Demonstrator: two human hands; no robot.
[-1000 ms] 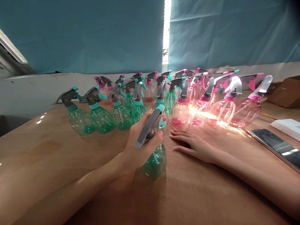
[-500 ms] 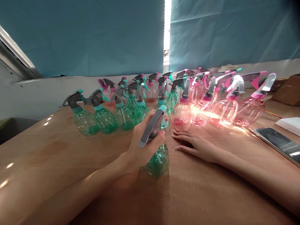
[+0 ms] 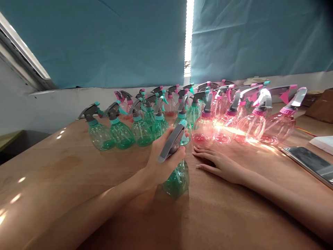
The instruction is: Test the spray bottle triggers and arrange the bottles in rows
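Observation:
My left hand (image 3: pixel 160 163) is wrapped round the neck and grey trigger head of a green spray bottle (image 3: pixel 176 178) that stands on the brown table (image 3: pixel 78 180). My right hand (image 3: pixel 222 165) lies flat on the table just right of it, fingers stretched out and pointing left, holding nothing. Behind both hands stand several green spray bottles (image 3: pixel 121 133) on the left and several pink spray bottles (image 3: pixel 249 126) on the right, all with grey trigger heads.
A dark phone or tablet (image 3: pixel 310 165) lies at the right edge, with a white box (image 3: pixel 322 143) beyond it and a cardboard box (image 3: pixel 321 109) at the far right. Blue curtains (image 3: pixel 104 41) hang behind, with a bright gap (image 3: pixel 188 34) between them.
The view has shifted slightly left and up. Both hands and the held green bottle keep nearly the same pose on the table.

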